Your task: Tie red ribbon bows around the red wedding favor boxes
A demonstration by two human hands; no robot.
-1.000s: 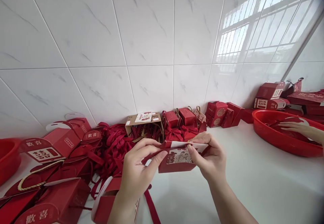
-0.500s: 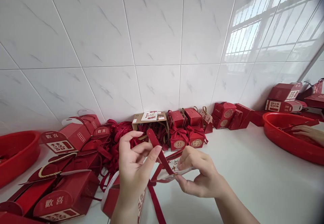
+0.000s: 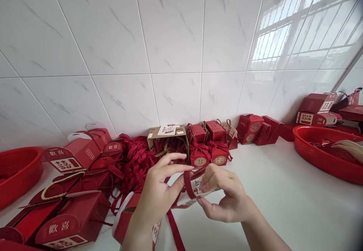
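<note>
Above the table, my right hand (image 3: 225, 194) pinches a small gift box (image 3: 196, 185) with a white printed panel and red edges. A flat red strap (image 3: 187, 185) is fixed to the box and curves in an arc. My left hand (image 3: 160, 188) grips the strap's upper end between thumb and fingers, close to the box's top edge. Part of the box is hidden behind my fingers. Below it, a dark red ribbon (image 3: 176, 231) hangs down toward the table. Beside my left forearm lies a larger red box (image 3: 124, 219), partly covered.
Red gift boxes (image 3: 75, 215) and a heap of red ribbons (image 3: 138, 160) crowd the left. By the wall stand a brown carton (image 3: 151, 133) and small red boxes (image 3: 218, 151). Red basins (image 3: 25, 156) flank both sides; another person's hand (image 3: 350, 147) reaches into the right one.
My left hand has brought the strap's free end down and right, bending the straight strap into an arc against the box. My right hand has stayed almost still.
</note>
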